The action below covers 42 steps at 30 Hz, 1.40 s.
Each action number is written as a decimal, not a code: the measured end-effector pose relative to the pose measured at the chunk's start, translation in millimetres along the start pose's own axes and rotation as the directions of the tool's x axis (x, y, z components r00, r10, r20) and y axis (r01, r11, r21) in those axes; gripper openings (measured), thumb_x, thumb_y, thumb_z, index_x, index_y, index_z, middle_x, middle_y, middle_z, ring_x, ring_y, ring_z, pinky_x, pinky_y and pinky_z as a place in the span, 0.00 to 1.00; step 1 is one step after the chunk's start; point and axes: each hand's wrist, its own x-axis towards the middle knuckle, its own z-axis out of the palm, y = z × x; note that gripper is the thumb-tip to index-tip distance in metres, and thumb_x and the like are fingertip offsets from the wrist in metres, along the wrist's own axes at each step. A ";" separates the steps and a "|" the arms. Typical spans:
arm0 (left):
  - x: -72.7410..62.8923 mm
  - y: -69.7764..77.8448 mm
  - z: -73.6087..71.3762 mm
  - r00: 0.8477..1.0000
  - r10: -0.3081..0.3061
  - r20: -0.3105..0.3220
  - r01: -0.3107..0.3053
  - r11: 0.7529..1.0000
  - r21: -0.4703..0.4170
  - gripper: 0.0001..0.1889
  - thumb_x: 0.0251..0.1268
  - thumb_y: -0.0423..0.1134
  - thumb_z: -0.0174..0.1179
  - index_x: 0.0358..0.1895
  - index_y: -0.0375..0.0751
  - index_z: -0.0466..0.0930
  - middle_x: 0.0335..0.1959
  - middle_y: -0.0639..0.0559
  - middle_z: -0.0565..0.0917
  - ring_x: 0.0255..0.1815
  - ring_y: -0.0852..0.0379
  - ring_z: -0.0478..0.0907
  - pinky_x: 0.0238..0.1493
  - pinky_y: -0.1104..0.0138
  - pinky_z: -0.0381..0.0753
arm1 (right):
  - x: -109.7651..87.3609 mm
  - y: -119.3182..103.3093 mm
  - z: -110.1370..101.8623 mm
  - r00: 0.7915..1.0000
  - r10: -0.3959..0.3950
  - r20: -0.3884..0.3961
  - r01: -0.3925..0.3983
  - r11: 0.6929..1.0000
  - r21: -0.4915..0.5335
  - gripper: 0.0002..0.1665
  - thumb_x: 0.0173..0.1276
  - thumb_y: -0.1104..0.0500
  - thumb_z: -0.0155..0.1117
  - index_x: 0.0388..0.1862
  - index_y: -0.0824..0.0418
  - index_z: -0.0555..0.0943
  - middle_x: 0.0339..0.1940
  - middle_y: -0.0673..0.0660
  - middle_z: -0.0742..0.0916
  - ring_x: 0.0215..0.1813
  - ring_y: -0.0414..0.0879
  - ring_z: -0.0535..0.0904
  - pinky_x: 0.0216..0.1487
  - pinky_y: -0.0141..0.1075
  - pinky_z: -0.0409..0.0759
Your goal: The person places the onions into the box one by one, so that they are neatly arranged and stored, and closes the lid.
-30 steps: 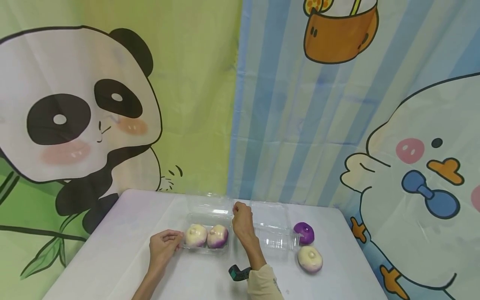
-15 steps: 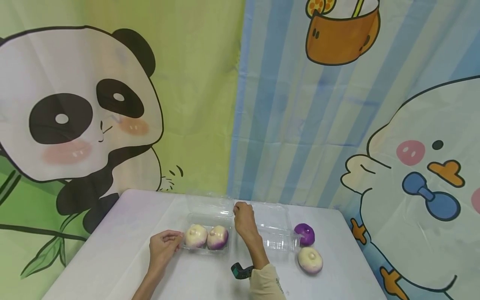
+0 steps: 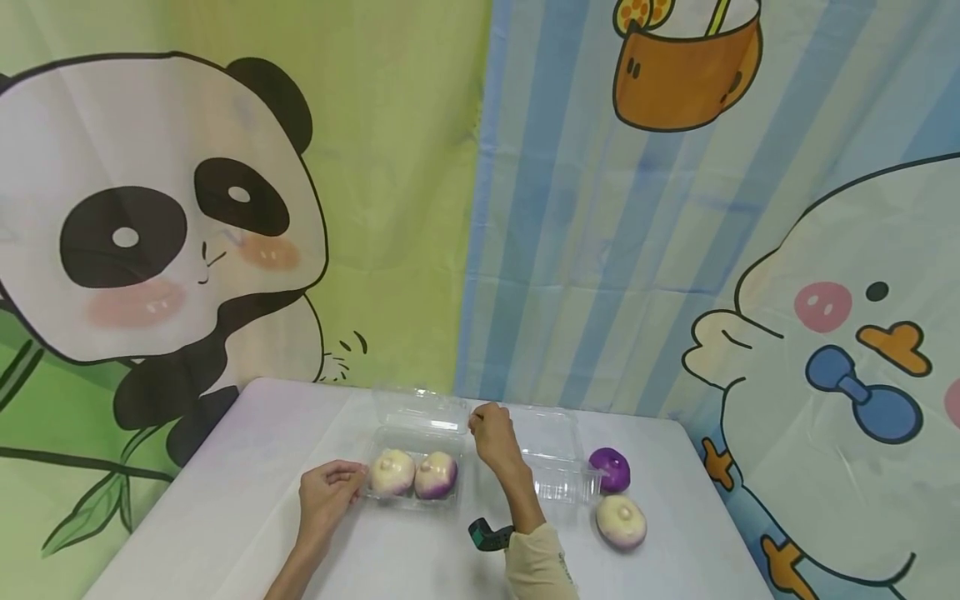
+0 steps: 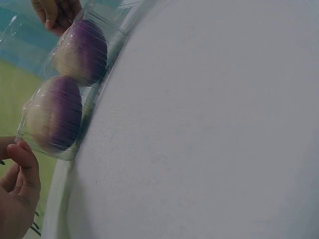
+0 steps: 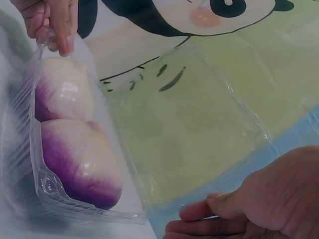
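Note:
Two white-and-purple turnips [image 3: 435, 476] sit side by side in the base of a clear plastic clamshell box [image 3: 412, 502] on the table. Its transparent lid [image 3: 420, 410] stands raised at the back. My left hand [image 3: 326, 492] pinches the box's left rim between thumb and fingers, which the left wrist view shows close up beside a turnip [image 4: 56, 114]. At the lid's right edge is my right hand [image 3: 495, 437], thumb and forefinger pinching the edge. In the right wrist view, the right hand [image 5: 264, 204] is close to the lid, apart from the turnips.
A second clear box [image 3: 562, 483], its lid up, stands right of my right hand. Beside it lie a purple round vegetable [image 3: 611, 470] and another turnip [image 3: 621, 522]. Printed curtains [image 3: 405, 208] hang behind the white table [image 3: 262, 467].
My right forearm has swung slightly to the right, and the right hand has shifted a little the same way. The left hand and the turnips stay where they were.

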 end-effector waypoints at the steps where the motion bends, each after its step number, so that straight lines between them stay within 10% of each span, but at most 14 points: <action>1: -0.3 0.0 -0.1 1.000 -0.002 0.001 0.002 1.000 0.002 0.08 0.72 0.29 0.69 0.47 0.26 0.88 0.28 0.45 0.91 0.24 0.53 0.87 0.27 0.72 0.85 | 2.0 5.9 1.8 1.000 -0.025 0.001 0.025 1.000 0.005 0.21 0.77 0.68 0.57 0.23 0.60 0.87 0.20 0.52 0.85 0.22 0.46 0.76 0.22 0.42 0.75; 16: 1.0 1.9 1.3 1.000 0.015 -0.007 -0.015 1.000 -0.015 0.07 0.72 0.29 0.70 0.45 0.25 0.88 0.29 0.40 0.91 0.22 0.54 0.86 0.25 0.73 0.84 | -5.6 -40.1 -23.4 0.997 0.047 0.065 -0.042 0.996 -0.076 0.19 0.80 0.67 0.62 0.26 0.69 0.87 0.21 0.55 0.84 0.24 0.42 0.72 0.26 0.31 0.70; 20: 1.2 3.2 1.1 1.000 0.017 -0.004 -0.017 1.000 -0.026 0.08 0.72 0.30 0.71 0.46 0.25 0.88 0.28 0.41 0.91 0.22 0.54 0.85 0.25 0.72 0.84 | -2.3 -29.9 -21.7 0.997 0.011 0.080 -0.008 0.999 -0.036 0.15 0.80 0.65 0.63 0.36 0.72 0.91 0.28 0.60 0.89 0.28 0.46 0.77 0.28 0.37 0.77; 27: 0.2 3.5 -0.1 1.000 0.006 0.002 -0.006 1.000 -0.021 0.09 0.72 0.31 0.70 0.47 0.25 0.88 0.28 0.43 0.91 0.22 0.56 0.85 0.25 0.72 0.84 | 24.5 59.1 23.2 0.991 -0.095 0.095 0.100 0.993 -0.056 0.26 0.87 0.48 0.59 0.31 0.57 0.93 0.18 0.46 0.81 0.22 0.41 0.72 0.21 0.41 0.71; 35: -0.5 0.8 -0.7 1.000 0.007 -0.005 -0.007 1.000 0.004 0.08 0.71 0.30 0.69 0.46 0.26 0.88 0.27 0.45 0.91 0.23 0.55 0.86 0.26 0.72 0.85 | 22.9 64.7 23.7 0.989 -0.092 0.118 0.111 0.980 -0.165 0.24 0.84 0.48 0.61 0.30 0.55 0.94 0.16 0.45 0.79 0.20 0.40 0.72 0.19 0.47 0.71; 42: -1.0 1.4 0.1 1.000 -0.005 0.002 0.005 1.000 -0.030 0.08 0.71 0.29 0.70 0.45 0.25 0.88 0.26 0.45 0.90 0.22 0.55 0.85 0.26 0.70 0.86 | 20.5 62.2 20.5 0.985 -0.061 0.164 0.071 0.996 -0.058 0.22 0.84 0.51 0.62 0.36 0.60 0.96 0.16 0.45 0.74 0.20 0.41 0.68 0.17 0.43 0.67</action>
